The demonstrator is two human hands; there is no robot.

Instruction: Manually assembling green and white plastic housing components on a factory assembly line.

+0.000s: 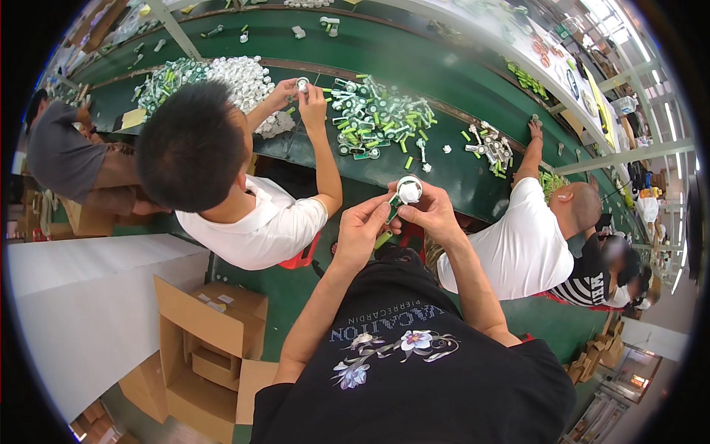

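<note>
In front of my chest, both hands hold one small assembly with a round white head (409, 190) and a narrow green circuit board (395, 208). My left hand (361, 231) pinches the board between thumb and fingers. Round the white head and its lower edge, the fingers of my right hand (435, 212) are closed. A light-green cylinder (382, 239), which looks like a battery, hangs just below my left fingers. Beyond my hands, a large pile of similar green-and-white assemblies (381, 111) lies on the dark green bench (403, 169).
Close on my left, a co-worker in white (248, 222) handles a small white part by a heap of white pieces (240, 81). Another co-worker (518, 240) reaches across the bench on my right. A smaller assembly pile (489, 148) lies there. Open cardboard boxes (196, 333) stand at lower left.
</note>
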